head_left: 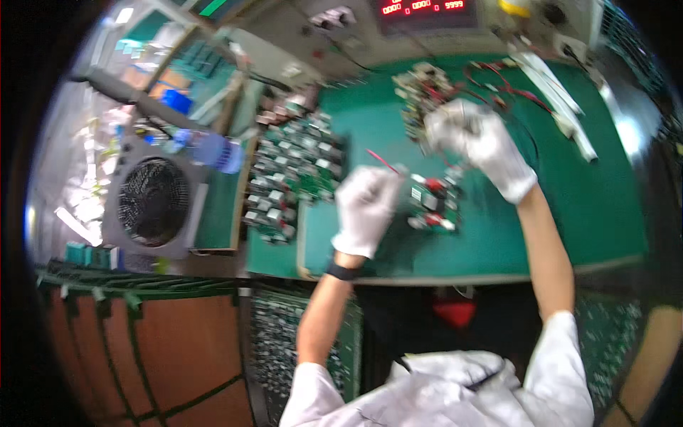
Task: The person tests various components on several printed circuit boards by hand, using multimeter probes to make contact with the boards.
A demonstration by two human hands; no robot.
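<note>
My left hand (366, 210), in a white glove with a dark band at the wrist, is closed just left of a small green circuit board (425, 202). A thin red wire (382, 161) sticks up from its fingertips. The board lies flat on the green mat and carries red and white parts. My right hand (487, 146), also gloved in white, is raised beyond the board to the right, with its fingers curled in. Blur hides what its fingers hold. It overlaps the near side of a cluster of connectors and wires (413, 107).
Many circuit boards with white-topped parts (299, 156) crowd the mat's left side. Red and black cables (509, 89) and white strips (555, 96) lie at the back right. A fan (153, 199) and a clear blue bottle (217, 153) stand left of the table. A red-digit display (427, 11) hangs behind.
</note>
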